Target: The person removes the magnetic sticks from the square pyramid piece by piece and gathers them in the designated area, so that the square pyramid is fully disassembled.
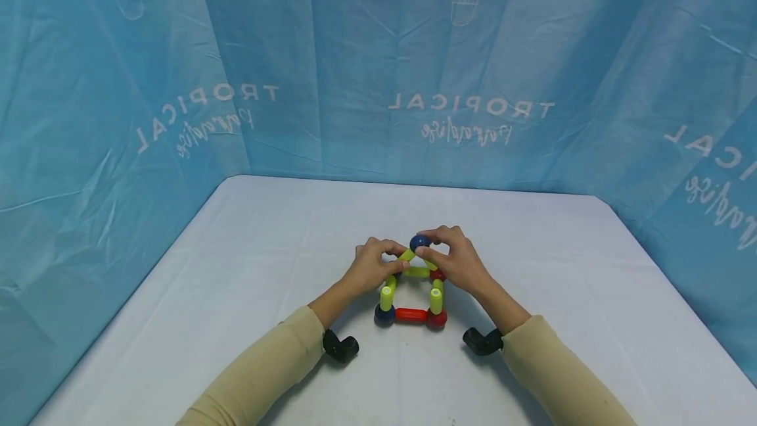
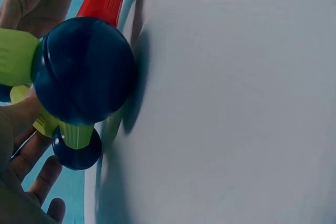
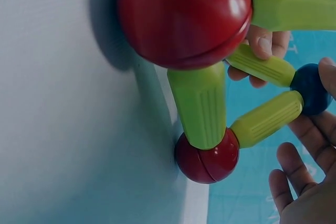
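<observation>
Magnetic rods and balls form a square frame on the table, with a blue ball (image 1: pixel 384 315) and red ball (image 1: pixel 437 319) at the front, joined by a red rod (image 1: pixel 411 315). A short green rod (image 1: pixel 386 299) stands up from each. Behind, another red ball (image 1: pixel 437 275) meets a green rear rod (image 1: pixel 416 272); the left rear ball is mostly hidden by fingers. My right hand (image 1: pixel 460 260) pinches a raised blue ball (image 3: pixel 311 89) where two slanted green rods meet. My left hand (image 1: pixel 371 267) pinches the left slanted rod (image 3: pixel 262 65) between thumb and fingers.
A white cloth covers the table (image 1: pixel 284 229). Blue printed curtains (image 1: pixel 367 71) hang behind it and at both sides. Black wrist-worn pieces (image 1: pixel 341 348) jut from both sleeves, close to the front corners of the frame.
</observation>
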`<action>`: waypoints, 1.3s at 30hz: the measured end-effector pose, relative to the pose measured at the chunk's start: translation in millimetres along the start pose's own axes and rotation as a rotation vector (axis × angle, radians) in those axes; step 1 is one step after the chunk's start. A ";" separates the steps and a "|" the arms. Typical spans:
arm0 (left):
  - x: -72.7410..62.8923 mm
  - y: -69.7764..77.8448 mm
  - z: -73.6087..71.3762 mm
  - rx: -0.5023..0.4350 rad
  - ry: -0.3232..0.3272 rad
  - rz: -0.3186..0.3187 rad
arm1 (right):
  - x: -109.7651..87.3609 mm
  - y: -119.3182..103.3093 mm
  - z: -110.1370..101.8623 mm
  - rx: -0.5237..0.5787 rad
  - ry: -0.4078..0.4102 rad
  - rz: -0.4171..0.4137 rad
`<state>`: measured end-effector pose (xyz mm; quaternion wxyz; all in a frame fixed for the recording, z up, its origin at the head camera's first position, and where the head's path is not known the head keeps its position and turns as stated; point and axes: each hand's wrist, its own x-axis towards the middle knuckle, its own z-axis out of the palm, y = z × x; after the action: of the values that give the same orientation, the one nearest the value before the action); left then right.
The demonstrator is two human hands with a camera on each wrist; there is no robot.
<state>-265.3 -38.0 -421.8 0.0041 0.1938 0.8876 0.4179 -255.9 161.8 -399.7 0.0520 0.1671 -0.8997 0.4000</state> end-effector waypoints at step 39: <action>-27.4 -15.6 -11.6 -0.098 0.158 -0.088 | -7.9 5.1 -9.3 0.045 0.074 0.090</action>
<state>-247.3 -65.0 -430.1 -0.0381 0.1209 0.8713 0.4742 -250.6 173.8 -398.8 0.0634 0.1126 -0.8944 0.4282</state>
